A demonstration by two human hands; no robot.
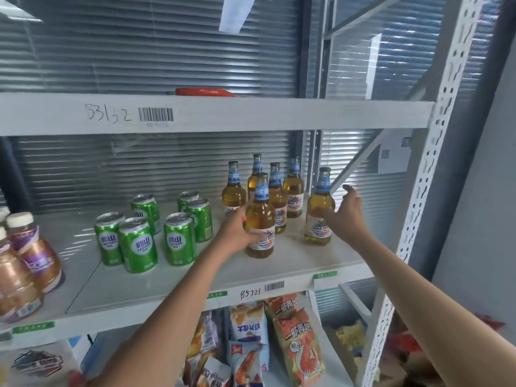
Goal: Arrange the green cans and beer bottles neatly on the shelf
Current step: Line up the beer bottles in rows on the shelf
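I see bare white shelf board between the front amber glass beer bottle and the rightmost amber bottle, and a wider bare lane left of the green aluminium cans. The white crossbeam overhead limits height.

Both forearms bare, no sleeves; left hand, right hand ungloved.

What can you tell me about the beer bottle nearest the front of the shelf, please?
The front beer bottle looks like clear glass holding amber liquid, with a dark cap, a blue neck label and a shield-shaped body label. It stands upright on the white shelf, ahead of the other bottles. The left hand wraps its lower body, partly covering the label.
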